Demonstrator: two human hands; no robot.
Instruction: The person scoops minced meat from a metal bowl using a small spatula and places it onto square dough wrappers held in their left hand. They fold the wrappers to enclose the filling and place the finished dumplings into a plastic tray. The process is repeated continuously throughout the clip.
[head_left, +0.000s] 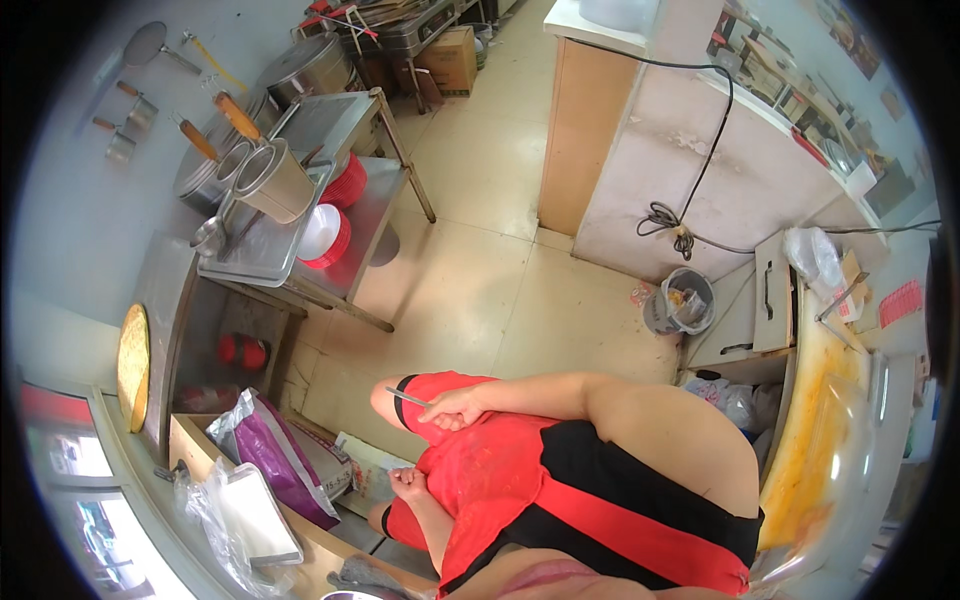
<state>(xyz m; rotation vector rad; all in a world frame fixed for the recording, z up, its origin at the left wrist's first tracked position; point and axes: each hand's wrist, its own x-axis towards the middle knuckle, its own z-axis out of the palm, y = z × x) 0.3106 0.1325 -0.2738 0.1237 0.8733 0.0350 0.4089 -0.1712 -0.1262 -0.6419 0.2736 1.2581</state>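
My right hand (452, 409) is closed around a thin grey metal strip (409, 396), perhaps a blade or a rod. One end sticks out past the fingers, over the thigh of my red clothing. My left hand (407, 484) is curled in a loose fist beside the other thigh, and I see nothing in it. Left of it a purple and silver plastic bag (274, 465) leans by a wooden counter edge (322, 541). On the counter lies a white flat container (259, 514) with clear plastic film (206, 502) against it.
A steel table (247, 262) holds strainer baskets (274, 184), with red-and-white bowls (324, 232) stacked on its lower shelf. A round golden flat piece (133, 367) stands at the left. A waste bucket (680, 301) sits near cabinets (772, 289). Black cable (664, 217) hangs on the partition.
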